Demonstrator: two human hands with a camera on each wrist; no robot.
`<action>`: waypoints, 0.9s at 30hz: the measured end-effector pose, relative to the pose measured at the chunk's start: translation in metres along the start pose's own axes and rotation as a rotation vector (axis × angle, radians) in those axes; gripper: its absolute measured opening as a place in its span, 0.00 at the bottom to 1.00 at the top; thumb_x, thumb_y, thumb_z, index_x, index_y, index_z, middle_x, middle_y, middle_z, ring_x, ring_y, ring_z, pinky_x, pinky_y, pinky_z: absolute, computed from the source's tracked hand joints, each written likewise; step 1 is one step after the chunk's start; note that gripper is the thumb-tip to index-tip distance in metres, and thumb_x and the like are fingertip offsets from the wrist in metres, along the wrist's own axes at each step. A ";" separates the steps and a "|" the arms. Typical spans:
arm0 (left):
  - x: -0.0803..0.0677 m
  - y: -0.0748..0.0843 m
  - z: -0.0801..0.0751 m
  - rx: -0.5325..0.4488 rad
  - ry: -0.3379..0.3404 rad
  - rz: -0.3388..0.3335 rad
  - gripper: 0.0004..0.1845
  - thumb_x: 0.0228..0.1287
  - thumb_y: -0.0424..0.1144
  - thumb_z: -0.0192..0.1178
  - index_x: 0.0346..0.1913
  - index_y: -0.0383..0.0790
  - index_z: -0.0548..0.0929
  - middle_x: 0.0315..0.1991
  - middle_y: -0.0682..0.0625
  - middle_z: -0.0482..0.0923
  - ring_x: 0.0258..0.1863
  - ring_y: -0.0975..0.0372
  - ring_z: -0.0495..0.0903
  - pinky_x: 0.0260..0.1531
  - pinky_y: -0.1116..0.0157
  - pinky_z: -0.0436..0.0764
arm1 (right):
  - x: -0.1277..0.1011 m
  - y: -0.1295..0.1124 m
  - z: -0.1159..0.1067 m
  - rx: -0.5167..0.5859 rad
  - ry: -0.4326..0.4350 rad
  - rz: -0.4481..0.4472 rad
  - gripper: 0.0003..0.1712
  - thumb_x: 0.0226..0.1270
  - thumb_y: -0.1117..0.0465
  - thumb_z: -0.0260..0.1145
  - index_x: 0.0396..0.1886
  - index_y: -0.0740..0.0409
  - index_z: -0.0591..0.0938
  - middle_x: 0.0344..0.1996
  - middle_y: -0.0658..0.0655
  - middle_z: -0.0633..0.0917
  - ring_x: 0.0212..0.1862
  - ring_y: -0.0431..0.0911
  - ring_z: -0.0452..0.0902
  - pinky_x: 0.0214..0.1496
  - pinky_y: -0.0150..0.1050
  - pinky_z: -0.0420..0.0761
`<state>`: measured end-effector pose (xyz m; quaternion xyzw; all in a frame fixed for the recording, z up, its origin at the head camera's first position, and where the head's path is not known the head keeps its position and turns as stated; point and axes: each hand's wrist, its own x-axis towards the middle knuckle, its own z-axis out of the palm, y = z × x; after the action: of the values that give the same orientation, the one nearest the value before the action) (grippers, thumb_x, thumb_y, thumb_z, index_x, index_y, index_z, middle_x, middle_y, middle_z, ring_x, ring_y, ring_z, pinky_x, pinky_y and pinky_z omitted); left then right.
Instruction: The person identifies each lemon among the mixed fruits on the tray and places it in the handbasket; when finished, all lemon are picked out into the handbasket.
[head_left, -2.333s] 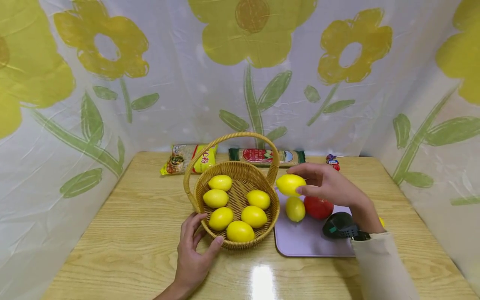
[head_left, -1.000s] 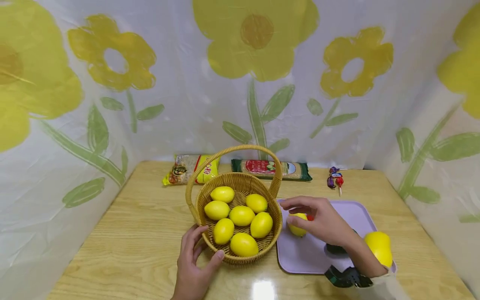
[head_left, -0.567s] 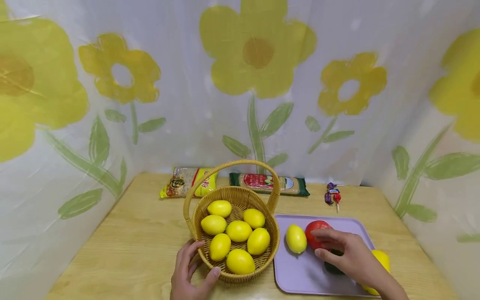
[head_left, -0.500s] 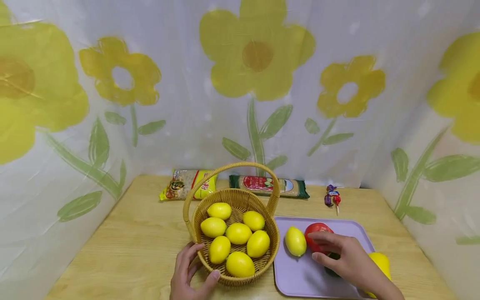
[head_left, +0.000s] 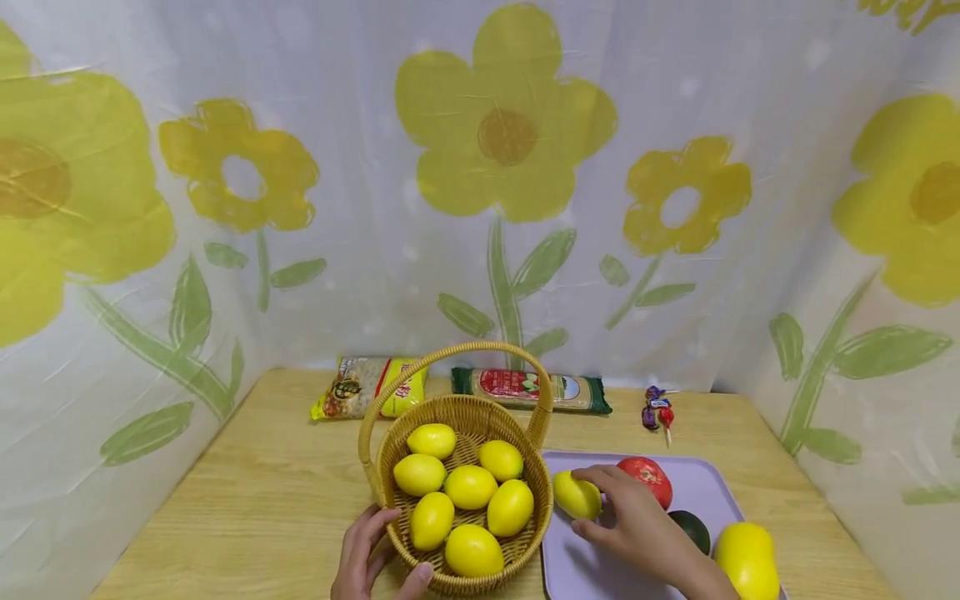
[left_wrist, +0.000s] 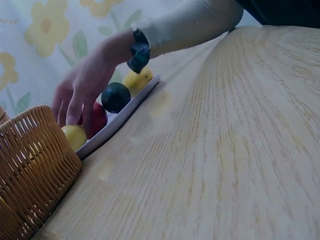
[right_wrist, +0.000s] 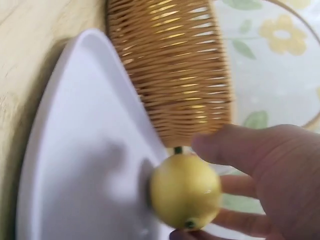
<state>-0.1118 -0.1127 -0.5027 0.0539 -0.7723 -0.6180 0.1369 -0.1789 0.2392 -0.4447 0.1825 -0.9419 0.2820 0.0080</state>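
Note:
A wicker basket (head_left: 540, 483) with a hoop handle holds several lemons in the head view. My left hand (head_left: 392, 552) cups its front-left wall, thumb on the front rim. To its right lies a lilac tray (head_left: 708, 492). A lemon (head_left: 572, 493) rests on the tray's left end, and my right hand (head_left: 591, 505) curls over it, index finger above and thumb below. The right wrist view shows that lemon (right_wrist: 186, 190) between the thumb and fingers (right_wrist: 260, 165), just beside the basket wall (right_wrist: 172, 65). In the left wrist view the right hand (left_wrist: 75, 107) reaches down behind the basket (left_wrist: 30, 170).
On the tray also lie a red tomato (head_left: 649, 477), a dark round fruit (head_left: 693, 530) and a large yellow fruit (head_left: 746, 560). Two food packets (head_left: 375, 385) (head_left: 528, 387) and wrapped candy (head_left: 656, 407) lie at the table's back edge. Flowered curtains enclose three sides.
My right hand dropped one lemon into the basket, went to the tray, passed over the tomato and now curls round the remaining lemon. The left hand stayed on the basket. The view tilted upward.

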 end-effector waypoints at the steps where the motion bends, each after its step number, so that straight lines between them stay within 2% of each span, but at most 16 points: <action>1: 0.000 0.000 0.000 0.001 -0.002 -0.006 0.34 0.61 0.38 0.83 0.69 0.47 0.80 0.74 0.45 0.67 0.72 0.44 0.77 0.63 0.55 0.89 | 0.003 0.001 0.004 0.021 0.007 0.001 0.33 0.64 0.50 0.84 0.66 0.54 0.85 0.62 0.54 0.88 0.57 0.50 0.85 0.54 0.40 0.93; 3: -0.001 0.000 0.000 -0.004 -0.004 -0.016 0.34 0.61 0.38 0.83 0.69 0.47 0.80 0.74 0.44 0.67 0.72 0.43 0.77 0.64 0.54 0.89 | 0.007 0.003 0.011 0.062 0.026 -0.002 0.30 0.65 0.52 0.84 0.64 0.53 0.86 0.60 0.54 0.88 0.55 0.49 0.84 0.51 0.37 0.94; 7: -0.001 0.000 0.000 0.006 0.005 -0.012 0.35 0.60 0.37 0.84 0.68 0.46 0.80 0.74 0.44 0.67 0.72 0.45 0.77 0.63 0.56 0.89 | 0.013 0.006 0.021 0.109 0.068 -0.011 0.26 0.66 0.55 0.84 0.62 0.49 0.87 0.58 0.52 0.89 0.55 0.47 0.86 0.49 0.33 0.94; 11: -0.002 -0.001 0.001 0.030 0.015 0.005 0.35 0.59 0.36 0.84 0.68 0.47 0.79 0.73 0.44 0.66 0.71 0.46 0.77 0.62 0.57 0.90 | 0.015 0.007 0.021 0.135 0.092 0.014 0.25 0.66 0.57 0.84 0.62 0.47 0.87 0.57 0.51 0.90 0.55 0.46 0.87 0.49 0.28 0.91; 17: -0.003 -0.005 0.002 0.049 0.035 0.031 0.35 0.58 0.36 0.85 0.67 0.47 0.80 0.72 0.42 0.67 0.69 0.42 0.79 0.59 0.56 0.91 | 0.013 -0.001 -0.006 0.279 0.111 0.040 0.25 0.68 0.59 0.82 0.64 0.49 0.87 0.59 0.57 0.90 0.53 0.49 0.91 0.49 0.32 0.93; 23: -0.002 -0.008 0.002 0.042 0.039 0.060 0.34 0.59 0.38 0.84 0.67 0.46 0.81 0.71 0.38 0.67 0.68 0.34 0.78 0.57 0.51 0.92 | 0.014 -0.017 -0.035 0.401 0.092 -0.061 0.28 0.73 0.57 0.79 0.69 0.52 0.84 0.63 0.59 0.88 0.56 0.51 0.91 0.54 0.36 0.94; 27: 0.000 -0.010 0.002 0.033 0.036 0.073 0.35 0.58 0.37 0.85 0.67 0.44 0.81 0.71 0.36 0.67 0.68 0.32 0.78 0.56 0.49 0.91 | 0.020 -0.027 -0.046 0.421 0.087 -0.104 0.28 0.74 0.56 0.78 0.70 0.52 0.83 0.60 0.55 0.89 0.56 0.47 0.89 0.58 0.33 0.91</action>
<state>-0.1130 -0.1135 -0.5123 0.0390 -0.7812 -0.5987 0.1725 -0.1925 0.2362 -0.3894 0.2162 -0.8503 0.4793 0.0251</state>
